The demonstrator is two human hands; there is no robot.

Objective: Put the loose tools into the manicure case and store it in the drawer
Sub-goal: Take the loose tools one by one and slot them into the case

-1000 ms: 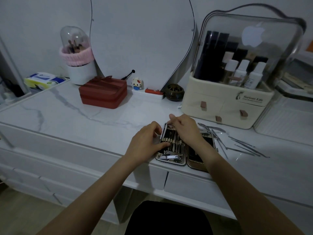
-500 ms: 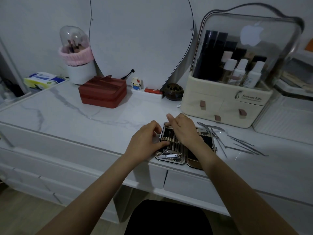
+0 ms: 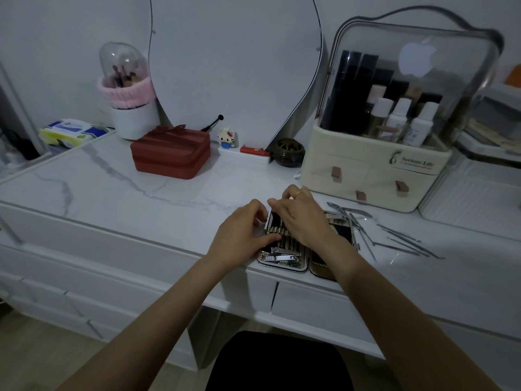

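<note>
The manicure case [image 3: 284,262] lies open at the front edge of the white vanity top, its left half holding a nail clipper and several metal tools under a strap. My left hand [image 3: 242,232] rests on the case's left rim, thumb pressing on the strap. My right hand [image 3: 301,217] lies across the case's upper middle, fingers curled over the tool tips; whether it pinches a tool I cannot tell. Several loose metal tools [image 3: 400,239] lie scattered on the top to the right of the case. Below the case are closed drawer fronts [image 3: 313,306].
A cream cosmetic organiser [image 3: 369,176] with a clear lid stands just behind the loose tools. A red zip box [image 3: 172,156], a small dark pot [image 3: 289,152], a brush holder [image 3: 129,108] and a mirror [image 3: 234,66] line the back. A black seat [image 3: 279,362] sits below.
Both hands have stayed on the case with only small finger shifts at its top edge. The loose tools have not moved.
</note>
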